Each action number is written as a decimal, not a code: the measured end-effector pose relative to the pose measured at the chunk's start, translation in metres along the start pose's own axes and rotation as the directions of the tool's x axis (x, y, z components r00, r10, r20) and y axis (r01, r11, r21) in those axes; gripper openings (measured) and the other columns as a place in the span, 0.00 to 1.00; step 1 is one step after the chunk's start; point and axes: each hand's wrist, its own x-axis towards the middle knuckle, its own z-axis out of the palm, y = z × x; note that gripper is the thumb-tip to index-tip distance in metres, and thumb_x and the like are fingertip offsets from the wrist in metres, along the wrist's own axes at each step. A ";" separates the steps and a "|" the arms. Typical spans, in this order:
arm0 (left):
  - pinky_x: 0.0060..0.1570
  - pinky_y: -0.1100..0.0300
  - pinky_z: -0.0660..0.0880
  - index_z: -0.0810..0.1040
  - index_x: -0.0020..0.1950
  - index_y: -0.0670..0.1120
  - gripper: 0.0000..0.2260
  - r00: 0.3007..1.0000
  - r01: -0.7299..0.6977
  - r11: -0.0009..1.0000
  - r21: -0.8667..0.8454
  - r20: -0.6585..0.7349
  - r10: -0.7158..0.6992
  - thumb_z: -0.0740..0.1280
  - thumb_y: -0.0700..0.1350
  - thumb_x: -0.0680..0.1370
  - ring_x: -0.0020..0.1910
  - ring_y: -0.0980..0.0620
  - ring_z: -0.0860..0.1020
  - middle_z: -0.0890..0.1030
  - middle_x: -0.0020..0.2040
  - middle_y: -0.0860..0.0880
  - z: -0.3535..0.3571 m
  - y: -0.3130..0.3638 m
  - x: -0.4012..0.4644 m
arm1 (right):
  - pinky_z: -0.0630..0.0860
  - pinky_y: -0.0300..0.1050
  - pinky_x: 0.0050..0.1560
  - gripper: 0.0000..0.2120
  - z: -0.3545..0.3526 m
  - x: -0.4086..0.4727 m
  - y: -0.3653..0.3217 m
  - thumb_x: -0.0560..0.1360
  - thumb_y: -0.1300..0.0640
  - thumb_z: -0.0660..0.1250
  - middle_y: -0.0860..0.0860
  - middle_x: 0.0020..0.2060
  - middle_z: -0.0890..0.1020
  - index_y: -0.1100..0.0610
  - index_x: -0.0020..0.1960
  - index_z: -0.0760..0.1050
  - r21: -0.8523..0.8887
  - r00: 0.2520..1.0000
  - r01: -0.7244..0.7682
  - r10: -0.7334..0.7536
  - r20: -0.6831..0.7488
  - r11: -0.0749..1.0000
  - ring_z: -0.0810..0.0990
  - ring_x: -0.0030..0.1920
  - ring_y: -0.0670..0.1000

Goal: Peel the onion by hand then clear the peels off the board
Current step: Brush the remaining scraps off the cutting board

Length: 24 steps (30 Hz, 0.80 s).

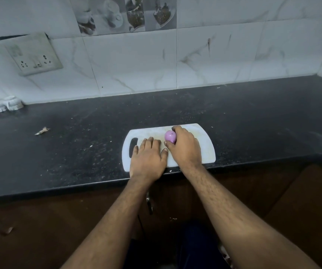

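Onion sits on the white cutting board, near the board's far edge and roughly mid-length; the board itself lies at the front edge of the dark counter, handle slot toward the left. Right hand is curled over the onion, fingers wrapped round its far and right side with the thumb at the near side, so it grips the onion and pins it against the board. Likely reason: a round onion rolls, and holding it down frees the other hand to work. Onion surface shows smooth pale purple with no dry brown skin visible on the exposed part, so peeling looks done or nearly so; the side under the fingers is hidden. Left hand lies flat, palm down, fingers straight and together on the left half of the board, just beside the handle slot, holding nothing. Judged purpose: steadying the board or starting to sweep loose skins toward the edge. No peels can be made out on the board; any under the palm are hidden. One dry scrap lies well apart on the counter to the left.
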 end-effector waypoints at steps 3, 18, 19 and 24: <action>0.81 0.43 0.52 0.64 0.79 0.47 0.24 0.999 -0.009 1.000 -0.014 0.047 0.010 0.49 0.57 0.87 0.82 0.47 0.58 0.62 0.83 0.46 -0.003 -0.001 0.012 | 0.76 0.51 0.59 0.22 -0.001 0.010 0.002 0.75 0.50 0.76 0.48 0.57 0.83 0.53 0.65 0.75 0.077 0.998 -0.055 0.052 0.036 0.996 0.81 0.57 0.54; 0.76 0.43 0.63 0.71 0.72 0.46 0.21 0.999 0.032 0.997 -0.077 -0.033 -0.034 0.56 0.55 0.85 0.73 0.45 0.71 0.74 0.74 0.46 -0.005 0.005 0.024 | 0.75 0.52 0.56 0.18 0.003 0.019 0.000 0.76 0.49 0.73 0.51 0.54 0.82 0.55 0.61 0.73 -0.034 0.998 -0.048 0.046 -0.051 0.998 0.79 0.54 0.55; 0.76 0.43 0.63 0.72 0.72 0.46 0.20 0.999 0.032 0.996 -0.080 -0.039 -0.035 0.56 0.55 0.85 0.73 0.45 0.71 0.74 0.74 0.46 -0.005 0.004 0.025 | 0.75 0.52 0.56 0.18 0.004 0.019 0.000 0.76 0.48 0.73 0.51 0.54 0.82 0.55 0.61 0.73 -0.039 0.998 -0.049 0.047 -0.051 0.998 0.79 0.55 0.55; 0.75 0.42 0.64 0.73 0.71 0.44 0.20 0.997 0.012 0.996 -0.091 -0.070 -0.019 0.57 0.55 0.85 0.70 0.44 0.74 0.77 0.71 0.44 -0.007 0.005 0.025 | 0.74 0.51 0.57 0.21 0.006 0.020 -0.002 0.77 0.46 0.72 0.52 0.56 0.80 0.56 0.64 0.72 -0.056 0.999 -0.024 0.022 -0.038 0.998 0.78 0.57 0.55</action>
